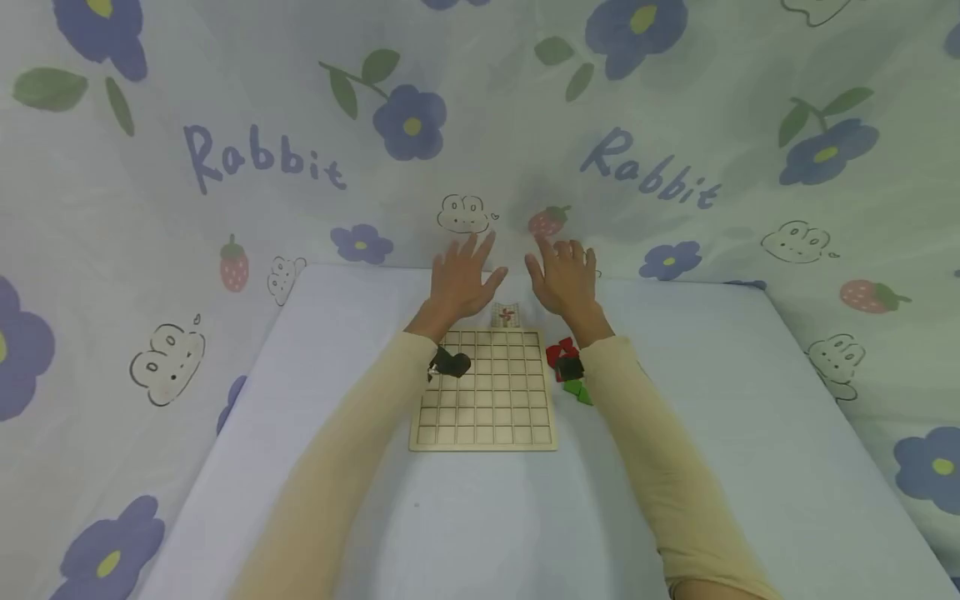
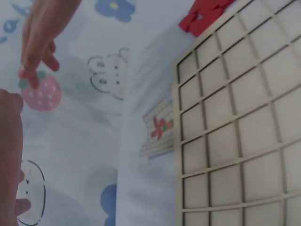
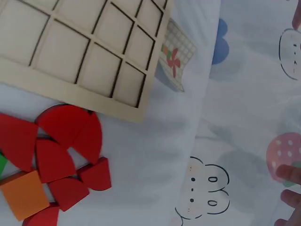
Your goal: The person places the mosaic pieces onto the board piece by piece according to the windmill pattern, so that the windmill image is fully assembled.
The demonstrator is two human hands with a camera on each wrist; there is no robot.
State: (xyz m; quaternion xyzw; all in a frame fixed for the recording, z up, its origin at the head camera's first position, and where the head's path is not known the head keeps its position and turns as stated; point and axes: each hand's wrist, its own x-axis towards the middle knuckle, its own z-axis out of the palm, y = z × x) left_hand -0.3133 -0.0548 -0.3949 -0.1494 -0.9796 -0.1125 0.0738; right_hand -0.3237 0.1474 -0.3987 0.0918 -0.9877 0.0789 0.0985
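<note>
Both hands are raised past the far side of a wooden grid board (image 1: 483,435), fingers extended and holding nothing. My left hand (image 1: 459,282) is to the left of a small curled card (image 1: 506,315), and my right hand (image 1: 566,279) is to its right. A red and green pinwheel-like figure on a grid is printed on the card (image 3: 176,59), which stands against the board's far edge. Red rounded pieces (image 3: 55,160) lie beside the board's right edge, with an orange square block (image 3: 25,194) among them. Green pieces (image 1: 583,395) show partly beneath my right forearm.
A white-covered table (image 1: 480,517) bears the board and pieces. Behind it and at both sides hangs a cloth (image 1: 480,183) printed with flowers, strawberries and rabbits. Dark wrist cameras (image 1: 453,363) sit at my cuffs and hide part of the board and pieces.
</note>
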